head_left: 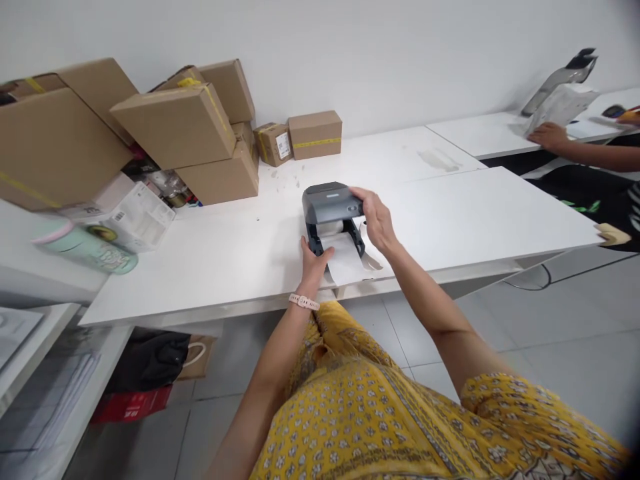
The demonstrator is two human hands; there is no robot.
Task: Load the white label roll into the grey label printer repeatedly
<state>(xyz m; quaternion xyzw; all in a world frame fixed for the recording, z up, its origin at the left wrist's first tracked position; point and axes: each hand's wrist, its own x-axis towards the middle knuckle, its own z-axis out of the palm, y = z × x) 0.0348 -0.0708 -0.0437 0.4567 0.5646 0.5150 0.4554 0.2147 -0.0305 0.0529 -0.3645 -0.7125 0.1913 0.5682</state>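
A dark grey label printer (330, 202) sits near the table's front edge with its lid raised. Inside it a white paper roll (330, 228) is partly visible, and a strip of label paper (345, 261) runs out of the front toward me. My right hand (377, 217) grips the right side of the lid. My left hand (315, 262) is closed around the printer's front left corner, its thumb at the paper's left edge.
Cardboard boxes (175, 127) are stacked at the back left, beside a mint-green bottle (85, 245) lying tilted. Two smaller boxes (315, 135) stand against the wall. At the right, another person's hand (550, 137) touches a white package (565, 107). Open shelving (100, 373) is at the lower left.
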